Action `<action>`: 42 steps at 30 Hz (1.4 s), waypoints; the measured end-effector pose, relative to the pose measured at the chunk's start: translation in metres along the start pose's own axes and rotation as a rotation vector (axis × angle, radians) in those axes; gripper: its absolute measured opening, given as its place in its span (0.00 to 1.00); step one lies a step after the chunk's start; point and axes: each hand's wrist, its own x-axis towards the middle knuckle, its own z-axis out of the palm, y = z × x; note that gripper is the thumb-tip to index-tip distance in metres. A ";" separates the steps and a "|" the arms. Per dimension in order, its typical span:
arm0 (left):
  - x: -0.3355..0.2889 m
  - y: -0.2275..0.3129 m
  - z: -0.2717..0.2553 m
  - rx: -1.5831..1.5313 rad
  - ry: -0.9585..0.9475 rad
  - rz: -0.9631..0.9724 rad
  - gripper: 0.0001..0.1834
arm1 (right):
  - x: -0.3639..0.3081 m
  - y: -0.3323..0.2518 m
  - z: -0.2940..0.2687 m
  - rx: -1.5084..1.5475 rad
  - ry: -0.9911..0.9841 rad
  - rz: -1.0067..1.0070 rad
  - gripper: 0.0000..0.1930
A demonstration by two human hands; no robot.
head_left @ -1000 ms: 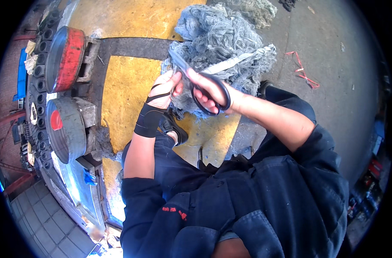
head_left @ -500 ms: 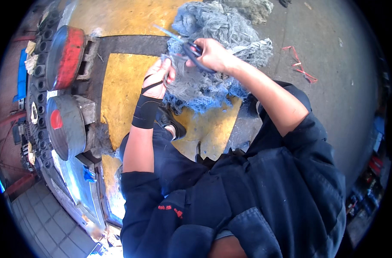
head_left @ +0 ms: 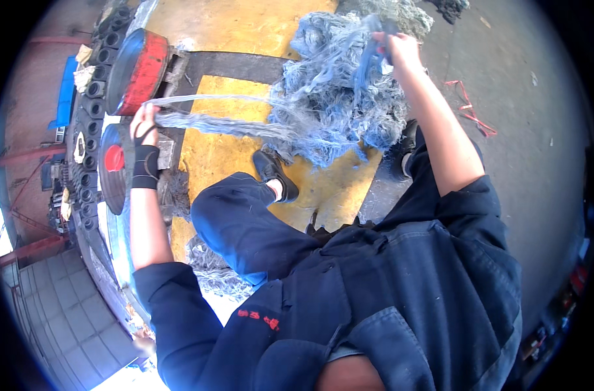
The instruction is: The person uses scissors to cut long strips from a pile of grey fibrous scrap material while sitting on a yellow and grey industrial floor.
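Out to the left, my left hand (head_left: 145,124), with a black wrist wrap, is closed on a bundle of pale grey-blue strands (head_left: 209,122). The strands stretch across to a large tangled heap of grey and blue fibre (head_left: 329,91) in front of me. Over the far right of that heap is my right hand (head_left: 403,52), its fingers closed round dark-handled scissors (head_left: 389,40). Motion blurs the scissors, so I cannot tell whether their blades are apart. More loose fibre (head_left: 219,277) lies beside my bent left leg.
Two round drums, one with a red side (head_left: 147,70) and a grey one with a red patch (head_left: 114,163), stand on blocks at the left. Yellow floor plates (head_left: 228,98) lie beneath the heap. A red cord (head_left: 468,107) is on the grey floor to the right.
My left hand has moved far left, drawing strands out of the heap. My right hand has swung right and farther away with the scissors, so the hands are now wide apart.
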 end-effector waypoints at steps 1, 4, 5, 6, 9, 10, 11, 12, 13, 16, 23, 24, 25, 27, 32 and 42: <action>0.005 -0.003 -0.020 -0.062 -0.019 -0.254 0.17 | 0.008 0.003 -0.010 0.215 0.057 0.021 0.10; 0.012 -0.027 -0.071 -0.226 0.055 -0.633 0.19 | 0.035 0.014 -0.043 0.654 0.150 0.121 0.05; 0.017 -0.040 -0.084 -0.468 0.138 -0.743 0.20 | 0.039 0.016 -0.052 0.724 0.176 0.103 0.05; 0.022 -0.059 -0.100 -0.712 0.223 -0.850 0.22 | 0.044 0.019 -0.060 0.792 0.200 0.086 0.05; 0.038 -0.129 -0.180 -1.087 0.215 -0.768 0.26 | 0.078 0.036 -0.087 0.889 0.307 0.152 0.02; 0.038 -0.155 -0.218 -1.184 0.291 -0.741 0.25 | 0.086 0.040 -0.088 0.885 0.348 0.164 0.02; 0.053 -0.168 -0.236 -1.333 0.326 -0.730 0.24 | 0.105 0.052 -0.114 0.929 0.375 0.162 0.03; 0.065 -0.177 -0.251 -1.481 0.359 -0.718 0.23 | 0.120 0.061 -0.136 0.973 0.401 0.162 0.03; 0.064 -0.186 -0.276 -1.508 0.474 -0.679 0.23 | 0.118 0.063 -0.132 1.036 0.486 0.151 0.03; 0.049 -0.201 -0.350 -1.774 0.637 -0.531 0.22 | 0.112 0.056 -0.128 1.093 0.656 0.274 0.04; -0.035 -0.180 -0.502 -1.513 0.576 -0.197 0.24 | 0.151 0.075 -0.157 1.083 0.722 0.183 0.05; -0.039 -0.167 -0.511 -1.480 0.553 -0.144 0.25 | 0.164 0.078 -0.186 1.053 0.601 0.093 0.05; -0.051 -0.150 -0.530 -1.454 0.522 -0.081 0.25 | 0.175 0.081 -0.203 1.032 0.469 0.011 0.05; -0.077 -0.163 -0.490 -1.424 0.717 -0.184 0.25 | 0.184 0.080 -0.188 0.900 0.316 -0.088 0.05; -0.189 -0.148 -0.503 -1.056 1.053 -0.330 0.24 | 0.137 0.042 -0.118 0.530 0.088 -0.095 0.08; -0.355 -0.217 -0.505 -0.688 1.140 -0.703 0.21 | -0.007 -0.009 -0.016 -0.339 -0.180 -0.596 0.19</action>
